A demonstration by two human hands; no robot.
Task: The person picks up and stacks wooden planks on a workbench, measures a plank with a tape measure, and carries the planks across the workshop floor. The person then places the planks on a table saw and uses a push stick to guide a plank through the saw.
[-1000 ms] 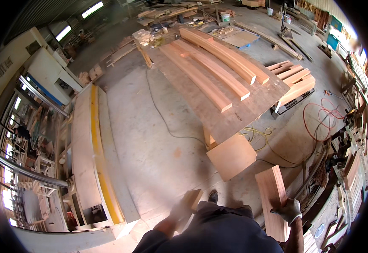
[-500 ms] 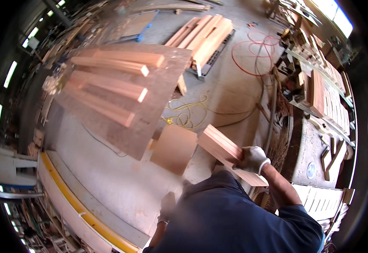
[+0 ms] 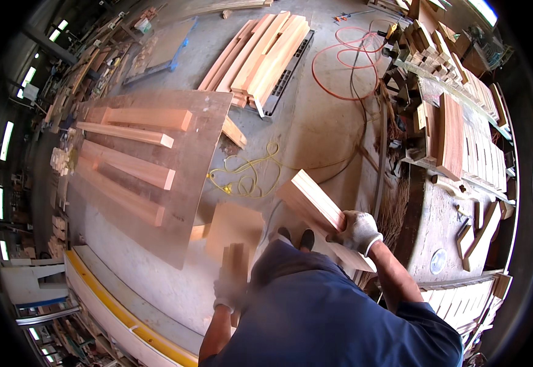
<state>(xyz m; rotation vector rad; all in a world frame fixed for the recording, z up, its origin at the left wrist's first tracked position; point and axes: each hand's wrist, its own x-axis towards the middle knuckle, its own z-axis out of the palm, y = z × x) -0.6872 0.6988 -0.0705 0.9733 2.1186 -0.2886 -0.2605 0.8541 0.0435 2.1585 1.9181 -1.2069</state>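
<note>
My right hand [image 3: 357, 232], in a white work glove, grips a thick reddish wooden block [image 3: 315, 205] that slants up and to the left in front of me. My left hand [image 3: 230, 290], also gloved and blurred, hangs low by my hip and holds a smaller dark piece of wood [image 3: 235, 260]. Below both lies a concrete floor with a square plywood offcut [image 3: 233, 223] near my feet.
A large plywood sheet [image 3: 199, 177] bearing several long timber beams [image 3: 133, 171] lies to the left. A stack of planks [image 3: 266, 52] on a pallet sits ahead. Yellow cord [image 3: 248, 177] and red hose [image 3: 346, 61] lie on the floor. A cluttered workbench [image 3: 456, 153] stands to the right.
My view has swung further left to right across the workshop. My right hand keeps its hold on the block, which has risen a little; my left hand has come into view.
</note>
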